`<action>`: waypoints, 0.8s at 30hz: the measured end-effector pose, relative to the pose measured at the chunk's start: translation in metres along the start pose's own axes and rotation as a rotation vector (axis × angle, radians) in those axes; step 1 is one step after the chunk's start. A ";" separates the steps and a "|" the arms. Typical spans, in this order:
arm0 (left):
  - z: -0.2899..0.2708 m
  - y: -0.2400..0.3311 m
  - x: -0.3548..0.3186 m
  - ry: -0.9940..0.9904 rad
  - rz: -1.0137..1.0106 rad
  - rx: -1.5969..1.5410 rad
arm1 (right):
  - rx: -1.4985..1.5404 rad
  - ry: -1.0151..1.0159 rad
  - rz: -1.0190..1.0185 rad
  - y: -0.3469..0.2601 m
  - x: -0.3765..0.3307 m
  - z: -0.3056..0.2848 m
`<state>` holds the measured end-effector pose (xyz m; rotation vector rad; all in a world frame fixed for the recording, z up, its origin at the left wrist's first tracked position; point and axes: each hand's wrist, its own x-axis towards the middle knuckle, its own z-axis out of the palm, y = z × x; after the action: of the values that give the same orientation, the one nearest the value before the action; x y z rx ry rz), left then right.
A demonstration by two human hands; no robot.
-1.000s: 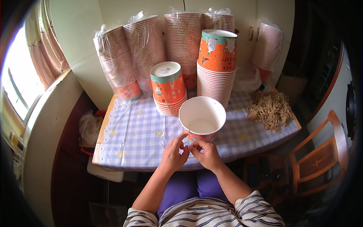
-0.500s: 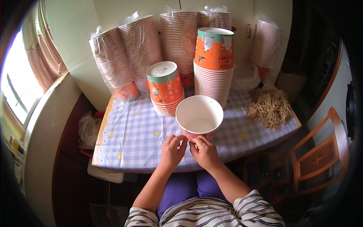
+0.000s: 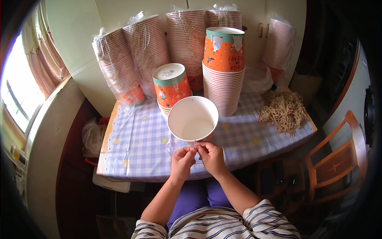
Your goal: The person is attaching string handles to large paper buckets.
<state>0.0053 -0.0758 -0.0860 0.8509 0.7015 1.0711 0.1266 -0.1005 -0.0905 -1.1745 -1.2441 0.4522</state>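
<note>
A white-lined paper bucket stands near the table's front edge, its open mouth tilted up towards me. At its near rim a short bit of thin cord shows, running down to my fingertips. My left hand is closed in a pinch at the cord. Fingertip to fingertip with it, my right hand pinches at the same spot. The fingers hide most of the cord and the bucket's near wall. A tangled pile of tan cords lies at the table's right.
Behind the bucket stand a short upside-down bucket stack and a taller stack. Several plastic-wrapped stacks line the cabinet at the back. A checked cloth covers the table. A wooden chair stands at the right.
The bucket has shifted left and slightly away, now covering part of the short stack. My hands have drawn closer together, and the cord at the rim now sits between them.
</note>
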 end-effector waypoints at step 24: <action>0.003 0.002 -0.004 0.094 0.151 0.324 | 0.814 -0.160 0.556 0.009 -0.002 -0.005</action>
<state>0.0058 -0.0804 -0.0826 1.1503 0.9174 1.1552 0.1329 -0.1007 -0.0982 -0.7544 -0.7058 1.3438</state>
